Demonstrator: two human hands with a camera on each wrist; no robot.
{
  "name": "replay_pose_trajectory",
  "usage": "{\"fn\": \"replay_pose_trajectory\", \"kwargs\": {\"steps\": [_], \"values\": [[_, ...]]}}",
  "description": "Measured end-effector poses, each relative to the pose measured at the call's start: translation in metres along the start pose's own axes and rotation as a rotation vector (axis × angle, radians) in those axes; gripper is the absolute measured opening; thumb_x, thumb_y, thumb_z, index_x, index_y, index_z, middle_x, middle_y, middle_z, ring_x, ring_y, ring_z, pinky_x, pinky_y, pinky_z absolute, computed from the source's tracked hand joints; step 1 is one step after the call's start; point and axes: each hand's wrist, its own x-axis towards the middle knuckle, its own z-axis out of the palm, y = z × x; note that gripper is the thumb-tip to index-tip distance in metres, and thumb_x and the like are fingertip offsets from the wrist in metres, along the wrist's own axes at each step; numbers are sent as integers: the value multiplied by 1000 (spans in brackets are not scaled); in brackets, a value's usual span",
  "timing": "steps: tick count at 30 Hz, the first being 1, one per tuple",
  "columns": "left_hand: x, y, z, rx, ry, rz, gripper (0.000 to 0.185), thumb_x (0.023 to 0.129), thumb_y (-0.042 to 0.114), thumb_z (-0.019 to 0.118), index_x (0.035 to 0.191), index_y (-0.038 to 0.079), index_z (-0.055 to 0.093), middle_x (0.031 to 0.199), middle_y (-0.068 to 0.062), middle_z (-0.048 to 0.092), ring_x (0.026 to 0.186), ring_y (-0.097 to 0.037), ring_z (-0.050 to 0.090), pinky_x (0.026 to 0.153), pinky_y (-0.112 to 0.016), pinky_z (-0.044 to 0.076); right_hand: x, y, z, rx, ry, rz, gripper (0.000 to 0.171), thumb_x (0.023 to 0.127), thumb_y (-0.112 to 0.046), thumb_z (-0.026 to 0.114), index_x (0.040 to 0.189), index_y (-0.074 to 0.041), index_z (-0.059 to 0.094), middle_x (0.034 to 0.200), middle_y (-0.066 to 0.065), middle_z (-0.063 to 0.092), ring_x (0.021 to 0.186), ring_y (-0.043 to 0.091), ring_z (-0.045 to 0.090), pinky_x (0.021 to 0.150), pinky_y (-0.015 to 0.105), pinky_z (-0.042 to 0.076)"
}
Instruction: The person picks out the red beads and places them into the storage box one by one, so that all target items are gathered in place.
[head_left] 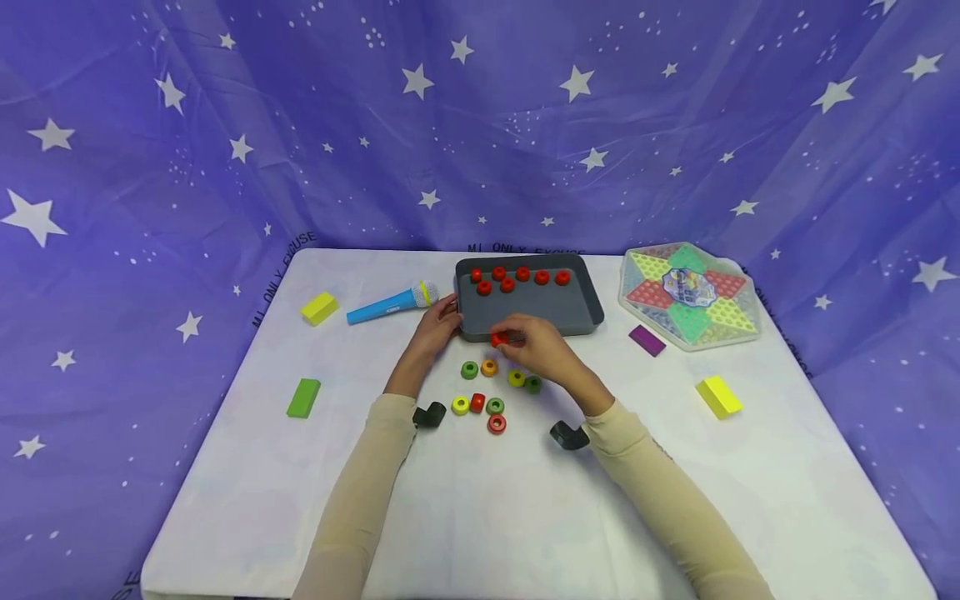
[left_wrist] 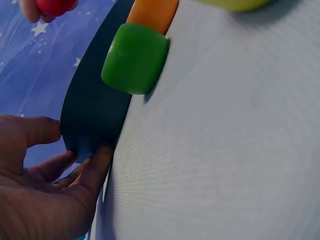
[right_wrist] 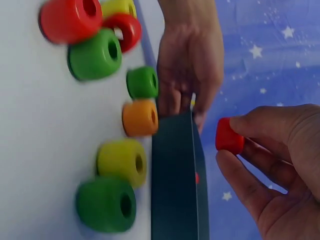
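Note:
My right hand (head_left: 538, 343) pinches a red bead (right_wrist: 229, 136) between thumb and fingertips, over the front wall of a dark grey tray (head_left: 525, 318). At the tray's front left corner, my left hand (head_left: 437, 327) holds the edge, its thumb at the rim and its fingers low on the outer wall. Several red beads (head_left: 522, 273) sit inside along the tray's back. Loose ring-shaped beads lie on the table just before it: an orange bead (head_left: 489, 367), a green bead (left_wrist: 135, 59), a yellow bead (right_wrist: 122, 161), a red bead (head_left: 497, 424) and several others.
Left of the tray lie a blue toy microphone (head_left: 390, 307), a yellow block (head_left: 319, 308) and a green block (head_left: 303, 398). To the right are a hexagonal game board (head_left: 690, 296), a purple block (head_left: 647, 340) and another yellow block (head_left: 718, 397). A starry purple cloth (head_left: 495, 125) hangs behind.

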Motion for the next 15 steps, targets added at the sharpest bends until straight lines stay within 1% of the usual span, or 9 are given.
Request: {"fn": "replay_pose_trajectory", "kwargs": {"steps": [3, 8, 10, 15], "values": [[-1, 0, 0, -3, -1, -4, 54, 97, 9, 52, 149, 16, 38, 146, -10, 45, 131, -22, 47, 106, -39, 43, 3, 7, -6, -11, 40, 33, 26, 86, -10, 72, 111, -10, 71, 113, 4, 66, 102, 19, 64, 84, 31, 56], [-3, 1, 1, 1, 5, -17, 55, 97, 10, 52, 149, 17, 38, 146, -9, 45, 131, -21, 47, 106, -37, 42, 9, 17, -21, 13, 108, 76, 26, 86, -7, 71, 112, -7, 70, 113, 6, 66, 103, 22, 64, 83, 33, 57], [-4, 2, 1, 10, 10, -21, 55, 97, 10, 52, 149, 17, 38, 146, -9, 45, 131, -21, 47, 106, -37, 42, 12, 21, -27, 12, 125, 84, 26, 86, -7, 70, 113, -6, 70, 114, 7, 65, 103, 23, 64, 83, 34, 57], [-4, 3, 2, -5, 11, -5, 54, 97, 8, 51, 149, 14, 37, 146, -11, 45, 131, -23, 46, 106, -39, 42, 20, 31, -38, -39, 142, 90, 26, 86, -9, 70, 112, -7, 70, 114, 8, 66, 102, 24, 66, 83, 36, 57]]}}
